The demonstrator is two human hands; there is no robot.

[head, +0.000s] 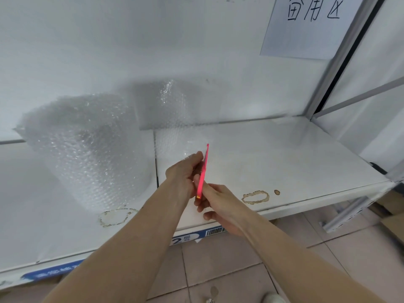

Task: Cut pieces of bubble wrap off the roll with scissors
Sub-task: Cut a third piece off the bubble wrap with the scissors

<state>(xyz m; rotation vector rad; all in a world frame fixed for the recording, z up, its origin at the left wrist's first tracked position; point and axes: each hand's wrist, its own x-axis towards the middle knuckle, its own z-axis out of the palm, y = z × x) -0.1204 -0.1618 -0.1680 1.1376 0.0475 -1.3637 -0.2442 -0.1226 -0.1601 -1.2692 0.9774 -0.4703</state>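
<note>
Both hands meet at the pink scissors (203,171), held edge-on above the white shelf (284,154). The right hand (220,202) has its fingers curled round the near handle end; the left hand (183,173) grips them just beyond, its fingers folded round the pink body. The bubble wrap roll (87,147) lies to the left, a loose sheet (175,136) trailing right toward the hands

stained white shelf (284,162), handwritten paper sign (306,27)
</note>
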